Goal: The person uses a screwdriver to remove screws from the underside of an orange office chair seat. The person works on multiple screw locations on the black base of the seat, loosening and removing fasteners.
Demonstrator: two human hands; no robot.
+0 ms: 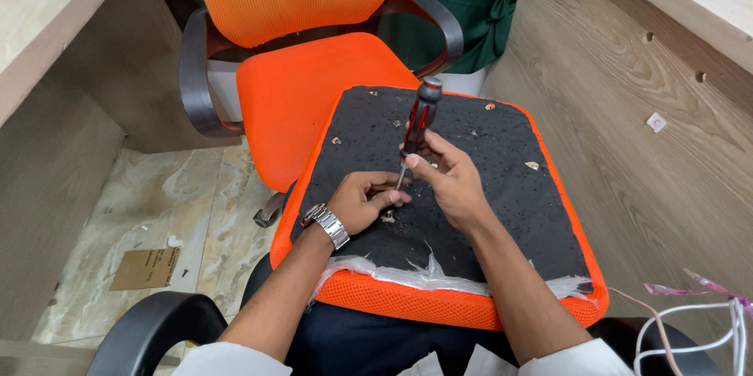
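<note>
Both hands pinch one near-upright screwdriver (418,121): right hand (449,180) on handle, left hand (362,200) at its down-pointing tip.

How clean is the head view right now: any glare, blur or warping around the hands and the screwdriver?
Head view: even, soft light, no glare; the screwdriver, left hand and right hand are sharp, with faint shadows on the black underside of the seat cushion. The wide lens bends the wooden panel toward the edges, and the white cables in the corner look slightly soft.
</note>
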